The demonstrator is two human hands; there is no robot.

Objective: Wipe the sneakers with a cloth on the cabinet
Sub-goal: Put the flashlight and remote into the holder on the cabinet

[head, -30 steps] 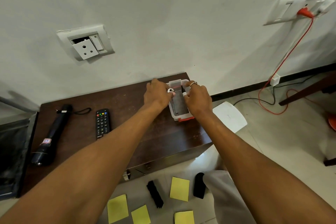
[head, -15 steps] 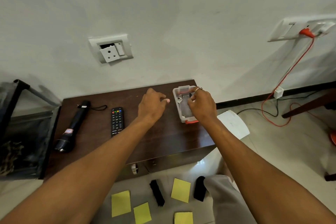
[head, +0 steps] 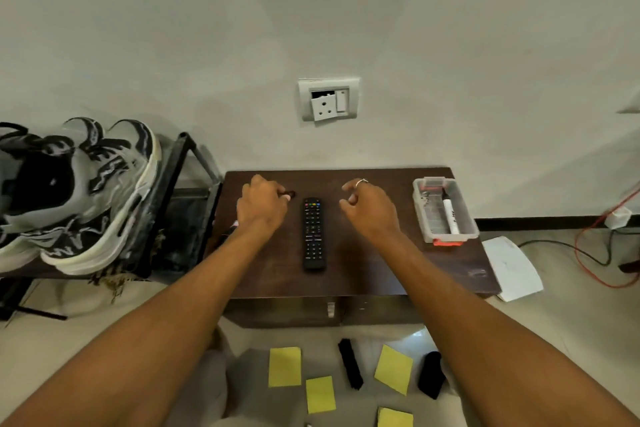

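The sneakers (head: 79, 191), grey and white with black markings, sit as a pair on a black metal rack (head: 180, 177) just beside the left edge of the cabinet (head: 363, 274); they are not on the cabinet top. The left hand (head: 263, 206) is over the back left part of the cabinet top, well apart from the sneakers and to their right. Its fingers are curled downward, and whether they grip anything cannot be told. A dark object (head: 232, 226) with a bit of red label peeks out beside its wrist. A black remote (head: 313, 234) lies lengthwise in the middle of the top, between the two hands. The right hand (head: 372, 208) hovers right of the remote, its fingers loosely bent and apart, holding nothing. At the back right corner stands a clear plastic box (head: 419, 208) with a marker (head: 450, 215) inside. Yellow notes (head: 284, 366) lie on the floor in front of the cabinet.
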